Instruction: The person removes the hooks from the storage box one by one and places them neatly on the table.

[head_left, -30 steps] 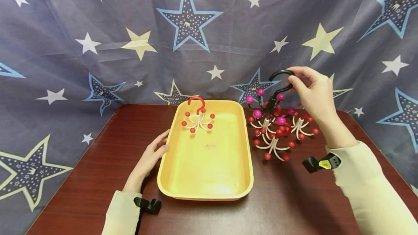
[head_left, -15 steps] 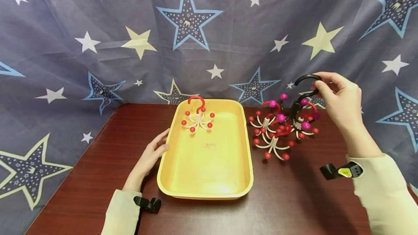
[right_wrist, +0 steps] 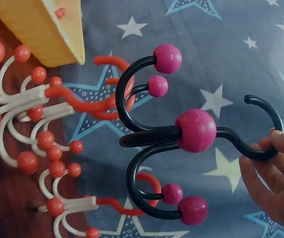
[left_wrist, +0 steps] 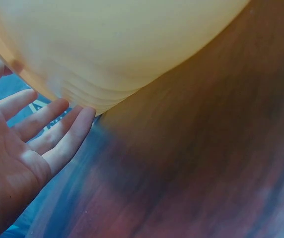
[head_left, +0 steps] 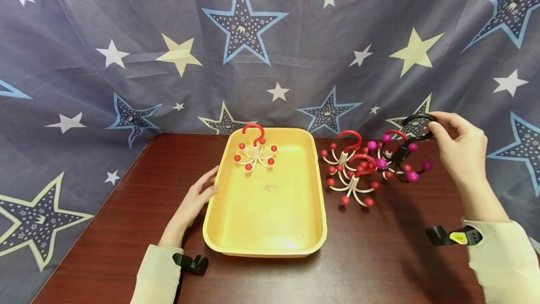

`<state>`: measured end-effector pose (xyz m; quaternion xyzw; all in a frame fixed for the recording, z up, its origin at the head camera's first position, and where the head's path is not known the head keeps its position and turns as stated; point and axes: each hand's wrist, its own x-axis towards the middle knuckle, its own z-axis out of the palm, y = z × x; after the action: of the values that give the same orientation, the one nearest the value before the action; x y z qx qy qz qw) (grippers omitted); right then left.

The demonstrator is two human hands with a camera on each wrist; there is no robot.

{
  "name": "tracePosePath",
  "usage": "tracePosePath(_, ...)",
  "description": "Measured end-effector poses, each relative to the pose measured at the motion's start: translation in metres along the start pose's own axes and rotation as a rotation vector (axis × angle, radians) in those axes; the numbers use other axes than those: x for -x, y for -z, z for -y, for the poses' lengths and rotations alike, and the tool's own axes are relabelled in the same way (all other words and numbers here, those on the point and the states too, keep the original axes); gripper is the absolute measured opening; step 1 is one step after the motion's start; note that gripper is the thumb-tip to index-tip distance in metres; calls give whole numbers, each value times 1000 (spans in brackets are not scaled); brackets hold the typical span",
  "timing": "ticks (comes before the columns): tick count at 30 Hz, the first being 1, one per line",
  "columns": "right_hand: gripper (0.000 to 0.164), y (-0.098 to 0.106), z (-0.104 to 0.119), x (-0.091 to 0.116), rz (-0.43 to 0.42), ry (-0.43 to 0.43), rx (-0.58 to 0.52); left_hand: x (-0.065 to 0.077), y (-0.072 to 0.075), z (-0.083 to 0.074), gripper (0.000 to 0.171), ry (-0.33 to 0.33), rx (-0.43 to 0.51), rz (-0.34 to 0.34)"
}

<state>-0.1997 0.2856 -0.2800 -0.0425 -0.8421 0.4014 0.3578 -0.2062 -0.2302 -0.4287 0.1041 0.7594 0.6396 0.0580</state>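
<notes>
My right hand pinches the curved hook of a black multi-arm hanger with magenta ball tips. It hangs upright at the right side of the table, in front of a white hanger with a red hook, which it partly hides in the head view. Two more such hangers, a nearer one and a farther one, stand close by on its left. My left hand touches the left side of a yellow tray, its fingers nearly straight against the outer wall. Inside the tray's far left part stands another red-hooked white hanger.
The dark red-brown table reaches back to a grey star-patterned cloth. The tray occupies the middle of the table, its right rim near the standing hangers.
My right hand has carried the black hanger to the right and lowered it. My left hand and the tray have stayed in place.
</notes>
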Motion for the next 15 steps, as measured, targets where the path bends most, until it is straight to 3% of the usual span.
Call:
tracePosePath(5, 24, 2, -15, 6, 15, 12, 58, -3, 2, 8, 53, -12, -1, 1)
tracePosePath(15, 21, 3, -39, 18, 69, 45, 153, 0, 2, 8, 54, -16, 15, 8)
